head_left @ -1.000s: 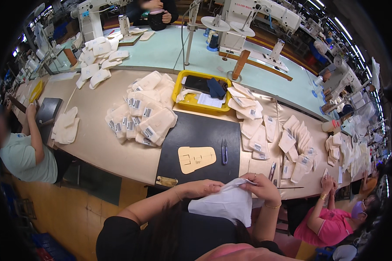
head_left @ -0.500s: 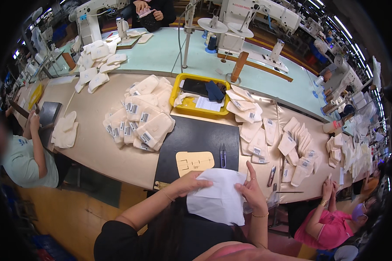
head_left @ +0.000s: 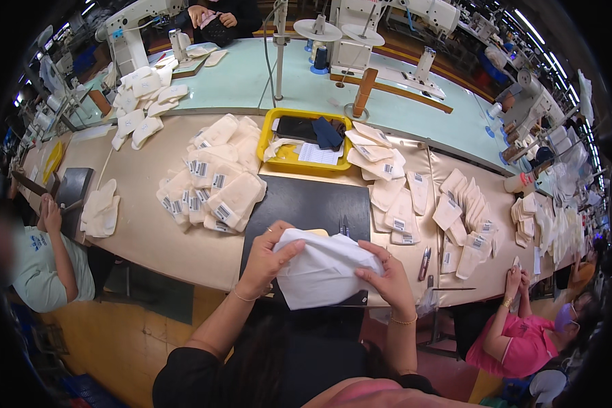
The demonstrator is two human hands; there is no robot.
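Left hand: my left hand (head_left: 268, 258) is clamped on the left edge of the white folded fabric piece (head_left: 323, 268), fingers curled over the top, thumb underneath.
Right hand: the right hand (head_left: 387, 282) is closed on the fabric's right side, fingers pressed on the cloth.
Where the fabric is: over the near edge of the black rectangular work mat (head_left: 306, 211), partly hanging past the tan table (head_left: 143, 224), touching or just above the mat, can't tell which.
What changed: a second ago the piece was down near my lap, below the table edge. Now it's up on the mat and covers the small tan pattern card, only a sliver peeking out at the top.
What that means: looks like I've moved from picking it up to laying it out on the mat, my guess anyway.
Nearby: pile of cream padded pieces with barcode labels (head_left: 214, 183) left of the mat, yellow plastic tray (head_left: 279, 132) behind it, small thread snips (head_left: 424, 262) to the right.
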